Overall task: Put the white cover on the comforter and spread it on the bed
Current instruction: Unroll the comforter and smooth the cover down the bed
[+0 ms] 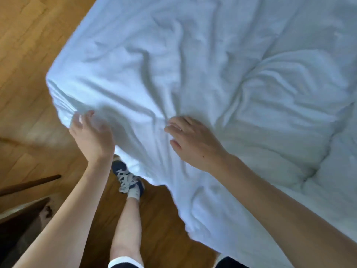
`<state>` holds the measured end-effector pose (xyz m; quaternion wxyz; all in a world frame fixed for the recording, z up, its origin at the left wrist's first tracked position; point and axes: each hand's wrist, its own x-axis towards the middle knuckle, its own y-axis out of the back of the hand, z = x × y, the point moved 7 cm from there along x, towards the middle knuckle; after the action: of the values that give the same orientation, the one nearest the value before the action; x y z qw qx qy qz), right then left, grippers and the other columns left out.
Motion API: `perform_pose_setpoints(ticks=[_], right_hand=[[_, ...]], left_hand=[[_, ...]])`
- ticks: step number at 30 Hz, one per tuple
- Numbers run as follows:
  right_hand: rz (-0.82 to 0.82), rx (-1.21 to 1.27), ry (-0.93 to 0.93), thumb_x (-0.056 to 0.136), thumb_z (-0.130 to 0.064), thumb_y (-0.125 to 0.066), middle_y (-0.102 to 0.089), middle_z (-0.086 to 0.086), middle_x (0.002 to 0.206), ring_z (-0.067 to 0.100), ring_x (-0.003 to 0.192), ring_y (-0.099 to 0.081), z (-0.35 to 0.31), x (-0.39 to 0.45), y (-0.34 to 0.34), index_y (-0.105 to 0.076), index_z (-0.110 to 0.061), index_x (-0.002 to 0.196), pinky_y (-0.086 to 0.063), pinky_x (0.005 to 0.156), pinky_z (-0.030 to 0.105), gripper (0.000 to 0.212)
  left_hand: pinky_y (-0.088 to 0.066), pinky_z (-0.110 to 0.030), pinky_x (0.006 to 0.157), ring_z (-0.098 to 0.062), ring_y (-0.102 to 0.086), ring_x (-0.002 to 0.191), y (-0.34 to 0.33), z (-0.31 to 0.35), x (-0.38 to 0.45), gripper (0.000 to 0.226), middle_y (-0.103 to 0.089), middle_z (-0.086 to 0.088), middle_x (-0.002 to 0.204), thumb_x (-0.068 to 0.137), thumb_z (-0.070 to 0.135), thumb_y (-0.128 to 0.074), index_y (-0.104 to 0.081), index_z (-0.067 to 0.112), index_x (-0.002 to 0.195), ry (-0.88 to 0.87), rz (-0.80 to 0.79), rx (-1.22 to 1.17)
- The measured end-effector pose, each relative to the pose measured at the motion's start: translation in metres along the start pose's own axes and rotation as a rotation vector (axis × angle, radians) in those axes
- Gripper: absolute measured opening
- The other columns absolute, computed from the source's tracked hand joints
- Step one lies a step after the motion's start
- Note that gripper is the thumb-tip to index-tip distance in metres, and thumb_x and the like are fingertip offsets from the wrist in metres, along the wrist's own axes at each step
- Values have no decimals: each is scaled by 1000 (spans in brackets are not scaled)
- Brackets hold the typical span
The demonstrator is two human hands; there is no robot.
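— Both hands are down on the bedding. What's each one doing?

— Her left hand [90, 134] is at the near corner of the white cover [173, 78], fingers loosely spread against the gathered cloth. It's blurred, so I cannot tell whether it has any fabric pinched. The right hand [193, 140] lies palm down on top, fingers straight and slightly fanned, pressing on the cloth, gripping nothing.

— And the cover itself?

— White with a bluish cast, heavily creased. Wrinkles run fan-like toward the spot between the two hands. It lies across the bed [328, 219], and its near edge hangs over the side toward the wooden floor [29, 55]. On the right it looks puffier, with deep dimpled folds.

— Anything else around?

— A leg with a navy sneaker [128, 179] and white laces stands on the floor just beside the hanging edge. A dark wooden rod [31, 184] shows at the left.
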<state>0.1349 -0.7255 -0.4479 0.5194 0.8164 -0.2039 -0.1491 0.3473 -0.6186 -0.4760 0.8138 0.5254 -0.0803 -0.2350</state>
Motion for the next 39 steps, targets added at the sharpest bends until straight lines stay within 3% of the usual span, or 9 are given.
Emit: perform_pose_setpoints(ticks=[6, 11, 15, 19, 21, 26, 31, 35, 39], right_hand=[[146, -197, -378, 85, -23, -44, -63, 10, 96, 31, 88, -59, 132, -161, 98, -65, -10, 97, -48, 65, 36, 28], [-428, -333, -539, 93, -35, -45, -69, 10, 87, 32, 80, -62, 188, -265, 76, -66, -15, 84, -46, 67, 35, 31], [-664, -345, -203, 100, -39, -33, -67, -2, 111, 24, 103, -60, 160, -275, 48, -65, -23, 105, -42, 84, 30, 35], [-733, -335, -203, 78, -73, 17, -68, -2, 110, 22, 99, -63, 155, -280, 32, -67, -22, 106, -44, 92, 36, 102], [-670, -344, -270, 59, -86, 27, -68, -1, 103, 23, 94, -62, 159, -289, 39, -66, -22, 100, -44, 88, 35, 120], [-563, -415, -341, 82, -75, -1, -58, 0, 64, 18, 63, -49, 162, -302, 61, -63, -19, 71, -33, 66, 32, 84], [50, -326, -327, 97, -46, -35, -46, 12, 40, 30, 39, -43, 172, -351, 105, -50, -11, 48, -25, 49, 28, 63], [432, -270, -381, 100, -25, -41, -40, 13, 41, 29, 36, -40, 190, -467, 144, -45, -6, 45, -30, 50, 34, 58], [426, -302, -517, 100, -18, -36, -44, 15, 46, 31, 39, -47, 183, -557, 117, -47, -2, 48, -30, 58, 39, 56]], left_hand=[[-30, -44, 111, -44, -37, 132, -36, 147, -151, 42, -40, -27, 141, 85, 17, -48, -58, 1, 122, -462, -93, -119], [-38, -28, 96, -27, -54, 116, -79, 238, -281, 37, -61, -11, 127, 85, 17, -48, -65, 13, 117, -922, -558, -157], [-38, -27, 91, -20, -55, 118, -124, 184, -304, 30, -63, 3, 124, 92, 35, -55, -63, 26, 120, -630, -955, 200], [-27, -29, 107, -16, -35, 133, -115, 139, -300, 59, -47, 10, 140, 82, 56, -63, -53, 29, 133, -476, -799, 177], [-22, -32, 112, -14, -23, 140, -106, 124, -314, 74, -35, 13, 148, 78, 65, -62, -44, 30, 140, -401, -738, 123], [-22, -33, 115, -14, -28, 140, -113, 98, -328, 78, -25, 12, 153, 83, 65, -54, -33, 27, 147, -196, -658, -41], [-15, -23, 116, -14, -30, 141, -128, 84, -321, 52, -34, 5, 153, 100, 46, -41, -37, 26, 148, -31, -564, -282], [-22, -40, 119, -21, -32, 140, -146, 82, -332, 49, -34, 5, 153, 99, 54, -32, -33, 39, 146, 73, -542, -357], [-10, -21, 114, -14, -22, 144, -145, 97, -348, 52, -25, 5, 158, 104, 44, -28, -22, 30, 153, 32, -428, -332]])
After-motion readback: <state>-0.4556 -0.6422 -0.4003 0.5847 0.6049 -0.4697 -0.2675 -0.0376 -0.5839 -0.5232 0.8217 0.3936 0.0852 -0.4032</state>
